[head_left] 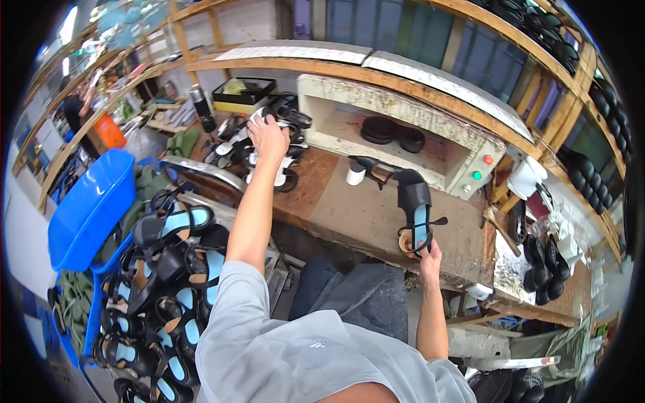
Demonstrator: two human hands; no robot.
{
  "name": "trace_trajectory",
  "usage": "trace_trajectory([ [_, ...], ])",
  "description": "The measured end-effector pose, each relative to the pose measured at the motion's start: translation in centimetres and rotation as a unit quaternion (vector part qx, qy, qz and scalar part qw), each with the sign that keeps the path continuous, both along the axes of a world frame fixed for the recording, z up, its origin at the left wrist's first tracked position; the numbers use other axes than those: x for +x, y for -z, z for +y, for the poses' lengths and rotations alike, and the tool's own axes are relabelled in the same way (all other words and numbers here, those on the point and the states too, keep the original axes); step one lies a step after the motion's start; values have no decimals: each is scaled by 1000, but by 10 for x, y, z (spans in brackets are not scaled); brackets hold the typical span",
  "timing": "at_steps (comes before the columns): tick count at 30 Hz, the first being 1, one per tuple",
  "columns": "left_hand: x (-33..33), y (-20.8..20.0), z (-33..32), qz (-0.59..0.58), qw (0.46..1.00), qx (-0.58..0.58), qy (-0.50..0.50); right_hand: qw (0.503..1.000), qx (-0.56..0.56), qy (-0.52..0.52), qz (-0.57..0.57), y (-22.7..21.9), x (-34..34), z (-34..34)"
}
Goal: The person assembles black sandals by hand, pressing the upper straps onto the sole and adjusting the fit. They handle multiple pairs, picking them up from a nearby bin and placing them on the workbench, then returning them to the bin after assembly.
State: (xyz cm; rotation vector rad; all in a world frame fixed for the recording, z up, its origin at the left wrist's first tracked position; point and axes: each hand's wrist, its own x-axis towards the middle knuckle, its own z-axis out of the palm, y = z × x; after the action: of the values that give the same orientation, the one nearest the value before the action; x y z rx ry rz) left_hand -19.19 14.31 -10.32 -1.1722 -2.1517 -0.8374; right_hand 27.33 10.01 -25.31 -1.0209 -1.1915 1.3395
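My right hand [431, 263] is closed around the heel end of a black sandal [413, 201] with a light blue insole, held toe-away over the near edge of the workbench. A thin black strap loops out beside its heel. My left hand [269, 138] reaches far out, fingers apart and bent down, onto a pile of black and white shoe parts [232, 144] on the left of the bench. Its fingertips touch a white piece, partly hidden beneath them. Between the hands stand a small white cup [355, 174] and a dark brush-like tool [379, 170].
Behind the bench is a whitish heater box [403, 141] holding dark round parts [384, 131]. Many black sandals [168, 289] heap at my left beside a blue basin [94, 208]. A hammer [500, 230] and black shoes [544, 269] lie right. A wooden shelf [376, 72] crosses above.
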Motion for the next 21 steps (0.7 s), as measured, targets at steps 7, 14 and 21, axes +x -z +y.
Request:
trace_trajectory([
  [7,51,83,94,-103,906,-185,367,996,72,34,-48,10,38,38],
  [14,66,149,185,-225,821,-152,502,987,98,81,-100,9,76,51],
  [21,135,24,146,-346,789,66,504,971,156,122,-130,-4,100,107],
])
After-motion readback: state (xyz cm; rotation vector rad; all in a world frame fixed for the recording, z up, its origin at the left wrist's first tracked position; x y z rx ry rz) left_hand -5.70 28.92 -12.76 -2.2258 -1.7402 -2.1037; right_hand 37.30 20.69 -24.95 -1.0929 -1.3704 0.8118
